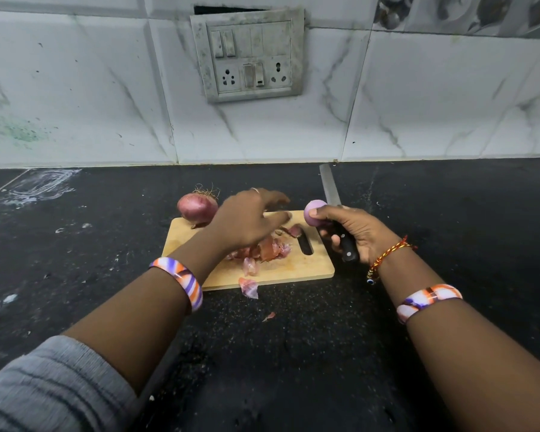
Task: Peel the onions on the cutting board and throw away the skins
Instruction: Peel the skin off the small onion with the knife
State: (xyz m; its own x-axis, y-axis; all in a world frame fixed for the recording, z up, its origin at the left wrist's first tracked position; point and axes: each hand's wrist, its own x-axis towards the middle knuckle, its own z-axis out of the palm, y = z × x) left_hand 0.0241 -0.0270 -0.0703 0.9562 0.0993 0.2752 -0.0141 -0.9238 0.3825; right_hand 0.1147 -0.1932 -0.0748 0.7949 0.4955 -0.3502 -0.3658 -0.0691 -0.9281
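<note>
A wooden cutting board (296,266) lies on the black counter. An unpeeled red onion (196,208) with a hairy root sits at its far left corner. My left hand (250,219) hovers over the board with its fingers spread, holding nothing, just right of that onion. My right hand (353,232) grips a black-handled knife (331,188) whose blade points away toward the wall, and its thumb and fingers also hold a peeled pale purple onion (315,212). A heap of onion skins (264,251) lies on the board under my left hand.
Two loose skin pieces lie off the board on the counter, one (248,287) at the board's near edge and a small one (269,316) closer to me. A tiled wall with a switch panel (247,54) stands behind. The black counter (449,213) has white smears at the left.
</note>
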